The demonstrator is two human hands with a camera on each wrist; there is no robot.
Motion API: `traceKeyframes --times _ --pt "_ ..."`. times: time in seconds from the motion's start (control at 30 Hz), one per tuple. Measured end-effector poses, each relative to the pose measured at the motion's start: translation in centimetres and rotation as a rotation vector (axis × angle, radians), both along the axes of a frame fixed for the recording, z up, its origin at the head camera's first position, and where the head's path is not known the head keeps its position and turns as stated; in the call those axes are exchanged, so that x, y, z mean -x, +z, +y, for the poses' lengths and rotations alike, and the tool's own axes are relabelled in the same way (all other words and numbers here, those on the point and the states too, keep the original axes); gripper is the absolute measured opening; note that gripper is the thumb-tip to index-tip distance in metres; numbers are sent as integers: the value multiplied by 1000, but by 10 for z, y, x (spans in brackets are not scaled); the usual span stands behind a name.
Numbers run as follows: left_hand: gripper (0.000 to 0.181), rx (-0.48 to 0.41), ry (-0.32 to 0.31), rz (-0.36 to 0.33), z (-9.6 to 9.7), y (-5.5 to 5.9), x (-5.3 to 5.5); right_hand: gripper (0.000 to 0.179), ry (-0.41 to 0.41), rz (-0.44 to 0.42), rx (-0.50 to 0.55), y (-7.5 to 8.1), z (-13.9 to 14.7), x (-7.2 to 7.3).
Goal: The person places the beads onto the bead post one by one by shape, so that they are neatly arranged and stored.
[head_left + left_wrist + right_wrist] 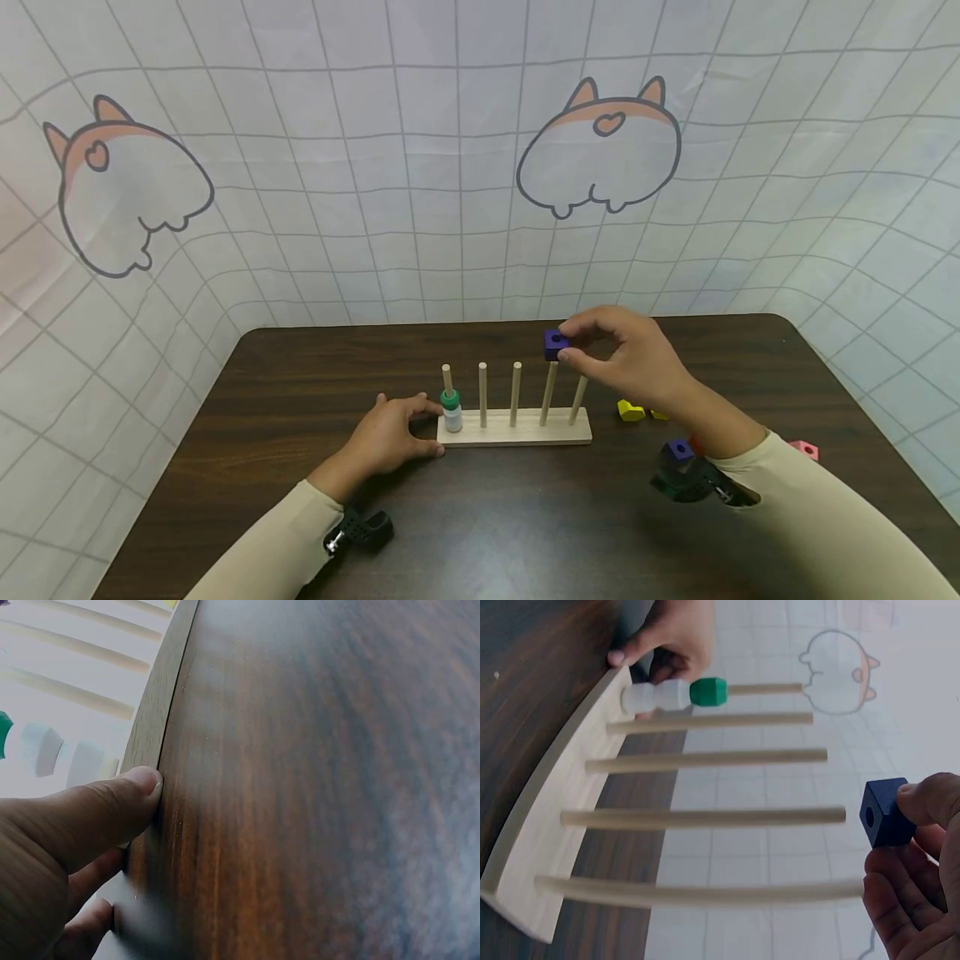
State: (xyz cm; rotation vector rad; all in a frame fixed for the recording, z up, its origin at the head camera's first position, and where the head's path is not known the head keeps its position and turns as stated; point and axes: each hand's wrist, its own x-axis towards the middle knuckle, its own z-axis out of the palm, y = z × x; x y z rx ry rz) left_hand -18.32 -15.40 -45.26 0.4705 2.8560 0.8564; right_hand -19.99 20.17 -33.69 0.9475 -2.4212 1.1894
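Note:
A wooden peg board (pixel 517 432) with a row of upright pegs stands on the table. On its leftmost peg, a green bead (pixel 708 691) sits over white beads (pixel 656 697). My left hand (pixel 390 433) holds the board's left end, its thumb (pixel 135 787) against the front edge and fingers toward the back. Between thumb and fingertips, my right hand (pixel 626 354) pinches a dark blue cube bead (pixel 885 814) with a hole through it. The cube is just above the tip of the second peg from the right (pixel 705 817), with a small gap between them.
Right of the board lie yellow beads (pixel 630 411). Farther right are another blue cube (pixel 678 451), a pink bead (pixel 805 450) and a red piece partly hidden by my right arm. A white grid-patterned sheet (pixel 420 208) hangs behind the dark wooden table (pixel 315 367).

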Motion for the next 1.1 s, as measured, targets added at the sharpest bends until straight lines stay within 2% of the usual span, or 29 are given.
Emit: traceKeyframes --times 0.13,0.57,0.87,1.1 --pt "51 0 3 4 0 0 0 28 17 24 15 0 -9 0" --pt "52 -2 -1 7 1 0 0 26 38 17 72 -2 -36 -1" --pt "52 -1 -2 8 1 0 0 25 7 -45 88 -3 -54 -6" --pt "52 2 5 2 1 0 1 24 -55 -96 75 -2 -67 -11"
